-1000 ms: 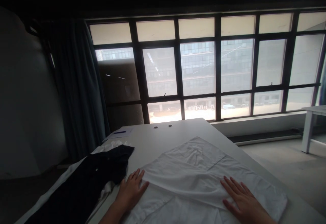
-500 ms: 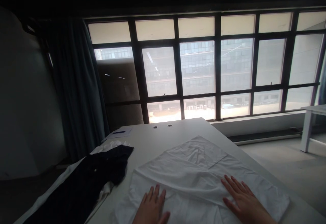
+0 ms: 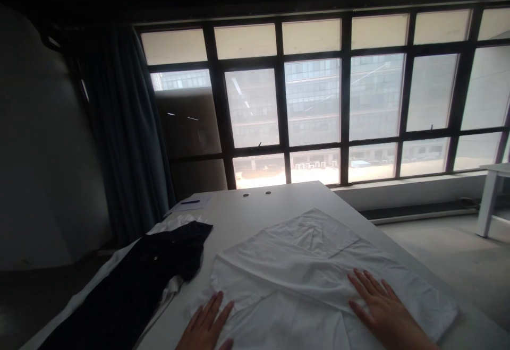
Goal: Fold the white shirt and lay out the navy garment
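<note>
A white shirt (image 3: 311, 265) lies spread on the white table (image 3: 255, 209), partly folded, with its collar end toward the window. My right hand (image 3: 384, 313) rests flat on its right side, fingers stretched out. My left hand (image 3: 207, 329) lies flat on the shirt's lower left edge, fingers apart, partly cut off by the frame bottom. Neither hand holds anything.
A dark garment (image 3: 139, 281) over a white one lies along the table's left side. A sheet of paper with a blue pen (image 3: 189, 202) sits at the far left corner. Large windows (image 3: 319, 105) face me; a second white table (image 3: 492, 190) stands at the right.
My left hand slid from the shirt's left fold edge inward across the cloth, then back down to the lower left edge. My right hand stayed put. The view shifted slightly.
</note>
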Demonstrator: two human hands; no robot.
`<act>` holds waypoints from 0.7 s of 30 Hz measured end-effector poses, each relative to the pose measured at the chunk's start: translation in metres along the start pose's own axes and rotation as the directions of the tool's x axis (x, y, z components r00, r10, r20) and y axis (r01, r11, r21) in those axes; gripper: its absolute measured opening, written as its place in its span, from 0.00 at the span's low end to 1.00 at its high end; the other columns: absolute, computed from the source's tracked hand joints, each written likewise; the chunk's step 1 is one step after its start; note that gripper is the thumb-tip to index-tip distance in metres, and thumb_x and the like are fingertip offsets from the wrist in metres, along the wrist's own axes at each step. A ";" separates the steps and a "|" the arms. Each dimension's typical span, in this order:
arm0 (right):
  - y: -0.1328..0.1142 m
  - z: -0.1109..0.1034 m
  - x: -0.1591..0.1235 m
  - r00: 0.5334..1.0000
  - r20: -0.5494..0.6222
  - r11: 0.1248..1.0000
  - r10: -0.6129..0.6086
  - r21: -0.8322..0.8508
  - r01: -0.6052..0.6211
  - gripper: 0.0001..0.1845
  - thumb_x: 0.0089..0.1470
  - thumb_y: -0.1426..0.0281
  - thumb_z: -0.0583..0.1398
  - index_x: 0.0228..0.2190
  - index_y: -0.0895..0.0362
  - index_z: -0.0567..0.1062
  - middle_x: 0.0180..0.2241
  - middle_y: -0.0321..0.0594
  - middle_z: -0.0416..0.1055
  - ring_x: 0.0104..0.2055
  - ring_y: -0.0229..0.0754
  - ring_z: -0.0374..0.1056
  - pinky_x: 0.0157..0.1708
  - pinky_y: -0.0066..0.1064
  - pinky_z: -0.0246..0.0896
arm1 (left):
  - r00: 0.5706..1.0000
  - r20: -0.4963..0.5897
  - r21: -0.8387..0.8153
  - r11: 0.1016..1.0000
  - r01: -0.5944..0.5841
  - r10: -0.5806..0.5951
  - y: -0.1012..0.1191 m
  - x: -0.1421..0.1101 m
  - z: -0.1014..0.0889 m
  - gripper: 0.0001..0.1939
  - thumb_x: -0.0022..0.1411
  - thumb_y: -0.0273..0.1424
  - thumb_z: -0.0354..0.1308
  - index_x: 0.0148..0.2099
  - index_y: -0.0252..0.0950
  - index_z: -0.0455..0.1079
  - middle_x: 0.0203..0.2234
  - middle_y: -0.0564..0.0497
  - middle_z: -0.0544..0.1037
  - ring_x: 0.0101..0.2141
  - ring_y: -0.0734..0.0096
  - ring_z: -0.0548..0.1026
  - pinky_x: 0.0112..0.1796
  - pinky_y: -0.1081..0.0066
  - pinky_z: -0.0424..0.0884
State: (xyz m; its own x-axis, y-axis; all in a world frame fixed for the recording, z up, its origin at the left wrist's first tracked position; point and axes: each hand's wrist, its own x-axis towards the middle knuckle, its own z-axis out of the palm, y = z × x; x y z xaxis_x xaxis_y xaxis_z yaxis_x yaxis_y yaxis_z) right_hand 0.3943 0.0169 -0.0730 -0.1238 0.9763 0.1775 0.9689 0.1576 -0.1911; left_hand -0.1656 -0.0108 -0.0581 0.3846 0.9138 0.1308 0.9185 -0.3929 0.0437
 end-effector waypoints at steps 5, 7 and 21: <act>-0.014 0.001 0.015 0.994 -0.021 0.992 0.107 -0.062 -0.109 0.40 0.62 0.42 0.48 0.67 0.47 0.61 0.71 0.40 0.51 0.73 0.57 0.44 0.69 0.59 0.38 | 0.993 -0.085 0.018 0.996 -0.082 0.084 -0.016 0.047 -0.008 0.33 0.70 0.53 0.51 0.72 0.57 0.51 0.71 0.51 0.55 0.68 0.54 0.60 0.64 0.54 0.62; -0.022 -0.001 0.024 0.988 -0.036 0.985 0.151 -0.083 -0.153 0.39 0.62 0.43 0.48 0.67 0.49 0.62 0.71 0.41 0.51 0.73 0.57 0.44 0.69 0.59 0.37 | 0.994 -0.095 0.014 0.999 -0.048 0.049 -0.022 0.069 -0.018 0.32 0.68 0.54 0.52 0.71 0.54 0.57 0.70 0.50 0.59 0.68 0.52 0.60 0.64 0.54 0.61; -0.038 -0.002 0.038 0.974 -0.086 0.967 0.210 -0.126 -0.220 0.36 0.62 0.50 0.50 0.66 0.53 0.65 0.70 0.47 0.53 0.72 0.62 0.46 0.67 0.65 0.37 | 0.887 -0.077 0.076 0.890 -0.449 0.455 0.098 0.067 0.003 0.35 0.70 0.51 0.53 0.74 0.56 0.47 0.68 0.45 0.61 0.65 0.49 0.66 0.59 0.54 0.70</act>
State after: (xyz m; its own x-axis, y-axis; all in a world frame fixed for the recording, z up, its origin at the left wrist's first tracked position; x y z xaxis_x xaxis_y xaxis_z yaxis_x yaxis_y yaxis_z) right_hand 0.3528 0.0475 -0.0575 0.1016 0.9711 0.2158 0.9915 -0.0811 -0.1018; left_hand -0.0494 0.0119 -0.0476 0.7517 0.6243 0.2125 0.6518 -0.7524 -0.0955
